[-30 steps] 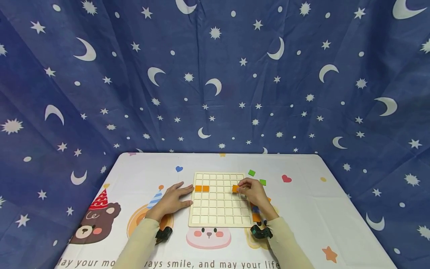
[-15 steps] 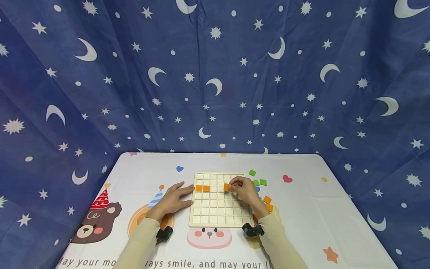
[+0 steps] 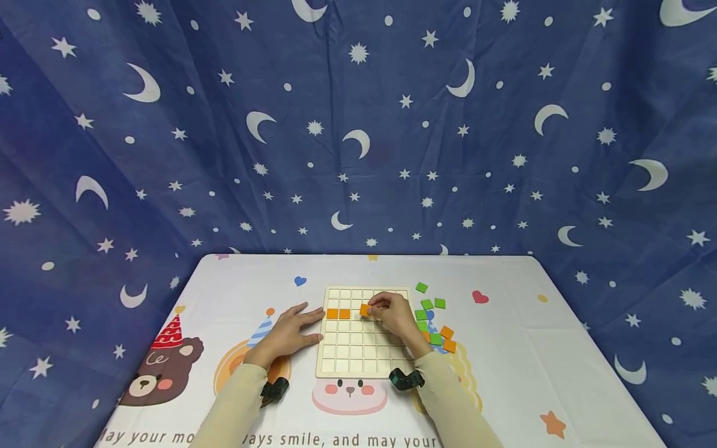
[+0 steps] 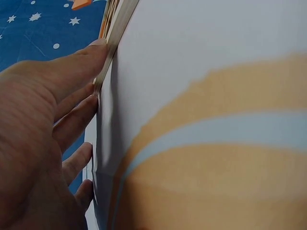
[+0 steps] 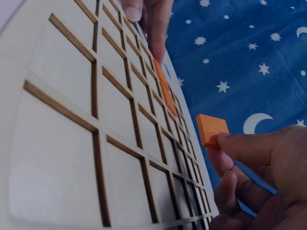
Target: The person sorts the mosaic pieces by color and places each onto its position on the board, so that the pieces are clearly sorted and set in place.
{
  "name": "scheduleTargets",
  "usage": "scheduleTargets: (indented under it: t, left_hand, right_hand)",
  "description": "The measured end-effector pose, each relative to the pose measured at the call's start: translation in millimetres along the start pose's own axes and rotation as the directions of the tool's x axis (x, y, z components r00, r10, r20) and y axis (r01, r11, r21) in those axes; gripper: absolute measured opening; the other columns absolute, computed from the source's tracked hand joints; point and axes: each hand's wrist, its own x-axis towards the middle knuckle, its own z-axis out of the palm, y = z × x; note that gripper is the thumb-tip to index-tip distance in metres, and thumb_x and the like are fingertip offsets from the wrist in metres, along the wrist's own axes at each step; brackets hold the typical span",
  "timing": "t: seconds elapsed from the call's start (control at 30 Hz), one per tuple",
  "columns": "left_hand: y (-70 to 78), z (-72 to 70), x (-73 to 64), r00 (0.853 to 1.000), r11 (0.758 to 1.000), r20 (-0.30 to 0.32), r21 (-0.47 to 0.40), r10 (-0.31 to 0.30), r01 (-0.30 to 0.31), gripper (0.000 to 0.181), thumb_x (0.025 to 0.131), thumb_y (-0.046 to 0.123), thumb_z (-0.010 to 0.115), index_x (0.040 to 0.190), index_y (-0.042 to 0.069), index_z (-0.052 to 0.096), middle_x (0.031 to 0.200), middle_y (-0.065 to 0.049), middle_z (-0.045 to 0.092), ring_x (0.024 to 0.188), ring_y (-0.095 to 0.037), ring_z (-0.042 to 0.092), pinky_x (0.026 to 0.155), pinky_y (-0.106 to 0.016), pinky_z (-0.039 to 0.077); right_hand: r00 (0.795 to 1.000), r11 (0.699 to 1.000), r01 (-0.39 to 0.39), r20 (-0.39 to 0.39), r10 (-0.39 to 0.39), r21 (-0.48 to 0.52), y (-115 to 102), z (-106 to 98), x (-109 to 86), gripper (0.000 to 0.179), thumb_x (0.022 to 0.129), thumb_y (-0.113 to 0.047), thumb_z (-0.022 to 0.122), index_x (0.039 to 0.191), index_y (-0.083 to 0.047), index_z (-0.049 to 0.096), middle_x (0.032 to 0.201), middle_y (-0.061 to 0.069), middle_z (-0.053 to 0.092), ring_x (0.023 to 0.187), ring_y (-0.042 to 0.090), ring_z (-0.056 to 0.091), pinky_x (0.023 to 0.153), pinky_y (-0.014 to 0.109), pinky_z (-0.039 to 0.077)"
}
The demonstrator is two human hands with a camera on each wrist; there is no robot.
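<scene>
A pale wooden grid board (image 3: pixel 358 348) lies on the table, with two orange square tiles (image 3: pixel 338 314) side by side in cells near its left edge. Between thumb and fingers, my right hand (image 3: pixel 394 314) pinches another orange tile (image 5: pixel 211 130), held above the board to the right of that pair. In the right wrist view this tile is clear of the grid. My left hand (image 3: pixel 287 336) rests at the board's left edge with its fingers spread. The left wrist view shows the left thumb and fingertips (image 4: pixel 98 48) against the board's side.
Several loose green tiles (image 3: pixel 421 315) and orange tiles (image 3: pixel 449 346) lie to the right of the board, near my right forearm. The white printed tablecloth (image 3: pixel 532 348) reaches back to a dark blue curtain (image 3: pixel 358 155) with moons and stars.
My right hand has moved left across the board with the pinched orange tile, nearing the two seated ones. More loose tiles show at the right. My left hand stays put.
</scene>
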Motion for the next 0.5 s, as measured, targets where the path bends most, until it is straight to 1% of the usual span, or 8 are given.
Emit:
scheduleTargets:
  t: [0.2, 0.33, 0.5]
  left_hand:
    - [-0.2, -0.2, -0.9, 1.0, 1.0, 0.002, -0.01, 0.001, -0.001, 0.061, 0.087, 0.039, 0.073, 0.142, 0.023, 0.054, 0.151, 0.008, 0.048, 0.15, -0.033, 0.023, 0.118, -0.062, 0.022]
    - [-0.4, 0.1, -1.0, 1.0, 1.0, -0.002, -0.008, 0.001, -0.001, 0.061, 0.087, 0.039, 0.074, 0.142, 0.023, 0.054, 0.151, 0.007, 0.048, 0.15, -0.034, 0.024, 0.117, -0.062, 0.023]
    - [-0.8, -0.7, -0.7, 1.0, 1.0, 0.001, -0.012, -0.004, 0.004, 0.061, 0.087, 0.039, 0.073, 0.142, 0.023, 0.054, 0.151, 0.008, 0.048, 0.151, -0.033, 0.023, 0.118, -0.062, 0.022]
  right_hand:
    - [1.0, 1.0, 0.0, 0.014, 0.0, -0.005, -0.3, 8.9, 3.7, 0.006, 0.086, -0.005, 0.073, 0.09, -0.009, 0.072, 0.082, 0.003, 0.071, 0.07, 0.012, 0.06, 0.063, 0.025, 0.049]
    - [0.999, 0.999, 0.034, 0.015, -0.033, -0.036, 0.8, 13.5, 6.9, 0.006, 0.086, -0.005, 0.073, 0.09, -0.01, 0.072, 0.08, 0.003, 0.07, 0.068, 0.011, 0.059, 0.062, 0.024, 0.049]
    - [0.999, 0.996, 0.05, 0.015, -0.049, -0.068, -1.2, 17.0, 9.4, 0.005, 0.087, -0.007, 0.073, 0.09, -0.01, 0.073, 0.078, 0.003, 0.07, 0.066, 0.012, 0.059, 0.059, 0.025, 0.049]
